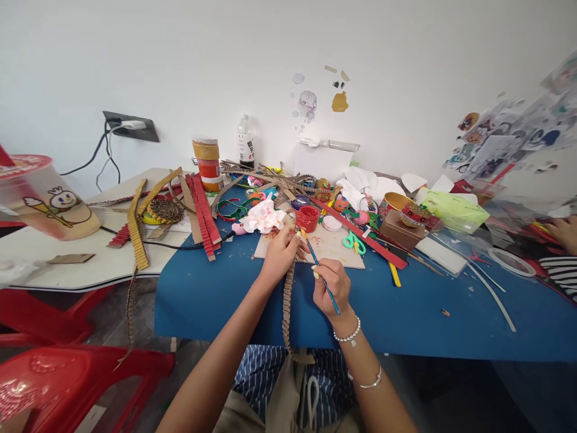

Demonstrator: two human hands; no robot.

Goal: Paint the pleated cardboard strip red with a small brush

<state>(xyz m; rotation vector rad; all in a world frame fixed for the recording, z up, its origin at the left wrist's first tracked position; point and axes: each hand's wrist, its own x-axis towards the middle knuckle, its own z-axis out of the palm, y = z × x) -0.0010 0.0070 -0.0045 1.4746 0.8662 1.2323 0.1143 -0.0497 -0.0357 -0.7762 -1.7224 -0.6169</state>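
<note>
My right hand (332, 285) is closed round a blue-handled paintbrush (321, 269), its tip near the fingers of my left hand. Pinched in my left hand (283, 249) is a long strip of corrugated cardboard (288, 300), which hangs over the table edge down to my lap. Under both hands lies a paint-stained board (356, 260). Just beyond my fingers stands an open jar of red paint (308, 220), with a white lid (332, 223) to its right. A crumpled tissue with pink stains (265, 216) lies left of the jar.
Green scissors (354, 243) and a long red strip (365, 237) lie to the right. Red-painted cardboard strips (204, 210) and stacked paint jars (208, 163) are at the left. A drink cup (49, 201) stands far left. Another person's hand (564, 231) shows at the right edge.
</note>
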